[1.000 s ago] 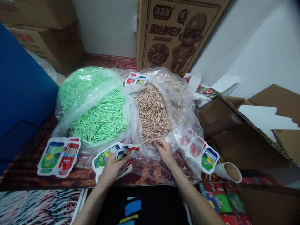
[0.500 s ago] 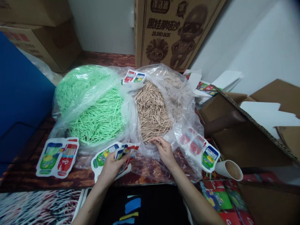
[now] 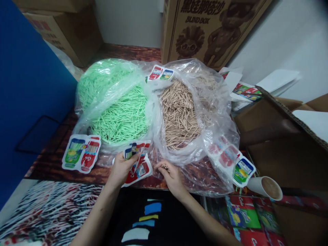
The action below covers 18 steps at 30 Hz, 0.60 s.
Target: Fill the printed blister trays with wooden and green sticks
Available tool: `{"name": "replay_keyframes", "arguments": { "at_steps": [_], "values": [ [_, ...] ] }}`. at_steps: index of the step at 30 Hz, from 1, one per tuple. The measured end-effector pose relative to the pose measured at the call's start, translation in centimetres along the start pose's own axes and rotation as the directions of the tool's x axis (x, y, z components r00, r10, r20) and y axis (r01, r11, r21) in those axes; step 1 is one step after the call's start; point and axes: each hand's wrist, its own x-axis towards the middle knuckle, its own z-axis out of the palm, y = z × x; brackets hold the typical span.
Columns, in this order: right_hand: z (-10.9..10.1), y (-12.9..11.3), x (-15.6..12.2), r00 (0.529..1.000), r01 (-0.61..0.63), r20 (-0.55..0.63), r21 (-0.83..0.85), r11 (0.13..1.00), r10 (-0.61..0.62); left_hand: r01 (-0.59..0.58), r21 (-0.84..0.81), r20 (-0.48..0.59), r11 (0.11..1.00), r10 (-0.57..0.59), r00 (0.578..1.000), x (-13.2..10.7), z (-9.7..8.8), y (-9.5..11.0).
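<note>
My left hand [image 3: 122, 168] is closed on a printed cola-and-Sprite packet [image 3: 140, 147] near the table's front edge. Below it lies another packet of that kind [image 3: 139, 172], partly covered by the hand. To the right, my right hand [image 3: 172, 177] pinches a small bunch of thin brown sticks [image 3: 164, 166], their ends showing between thumb and fingers. Just beyond this hand is an open clear bag of brown sticks [image 3: 180, 118]. Another clear bag, full of thin green sticks [image 3: 123, 114], stands to its left.
Filled cola-and-Sprite packets [image 3: 81, 153] lie at the left; another packet [image 3: 242, 171] is at the right beside a paper cup [image 3: 265, 188]. An open carton [image 3: 279, 153] borders the right side. A blind-box carton [image 3: 205, 34] stands behind, and a blue panel [image 3: 33, 85] at left.
My right hand has drawn back from the edge of the brown-stick bag towards me, with the sticks between its fingers. The left hand keeps its packet. The view has shifted left and down.
</note>
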Motion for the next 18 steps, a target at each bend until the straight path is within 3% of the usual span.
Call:
{"name": "replay_keyframes", "arguments": {
  "at_steps": [8,18],
  "values": [
    [0.1,-0.4,0.4,0.993,0.103,0.063,-0.030,0.994,-0.101,0.012,-0.080,0.009,0.997,-0.011,1.000,-0.3,-0.3,-0.8],
    [-0.1,0.5,0.8,0.991,0.099,0.095,-0.033,0.995,-0.096,0.020,-0.073,0.011,0.997,-0.020,1.000,-0.2,-0.6,-0.9]
  ]
}}
